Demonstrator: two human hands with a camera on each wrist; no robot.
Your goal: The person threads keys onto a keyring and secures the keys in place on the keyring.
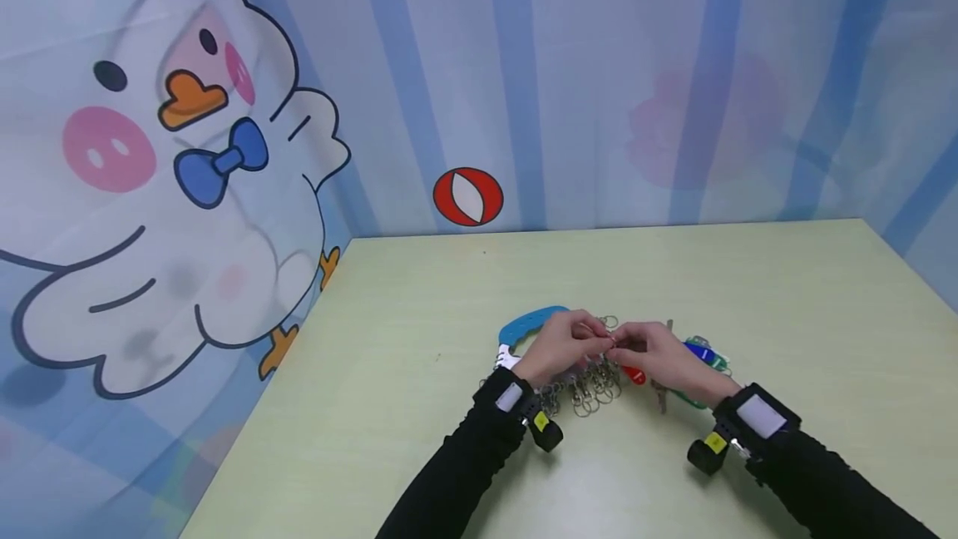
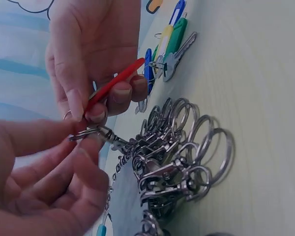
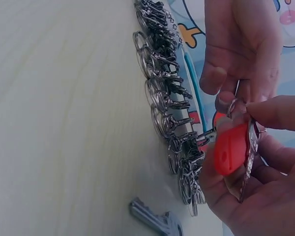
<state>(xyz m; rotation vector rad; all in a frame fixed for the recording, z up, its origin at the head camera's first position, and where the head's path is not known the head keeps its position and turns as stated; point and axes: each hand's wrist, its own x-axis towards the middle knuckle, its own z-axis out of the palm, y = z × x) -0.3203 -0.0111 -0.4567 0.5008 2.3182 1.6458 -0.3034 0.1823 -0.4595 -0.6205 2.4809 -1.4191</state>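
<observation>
In the head view my left hand (image 1: 565,345) and right hand (image 1: 666,360) meet over a bunch of metal key rings (image 1: 593,388). My left fingers pinch a metal ring (image 2: 88,132) joined to a small swivel clasp (image 2: 110,137). The right hand holds a red key tag (image 3: 231,150) and a key (image 3: 250,160) that hangs beside it. Fingertips of both hands nearly touch at the ring, partly hiding where tag and ring meet. Many more clasps with rings (image 2: 179,162) lie bunched on the table below the hands.
A blue curved handle (image 1: 530,323) lies behind my left hand. Right of the hands are a blue tag (image 2: 177,12), a green tag (image 2: 176,35) and a loose key (image 3: 150,216) on the pale table (image 1: 419,406). A printed duck curtain (image 1: 599,65) hangs behind.
</observation>
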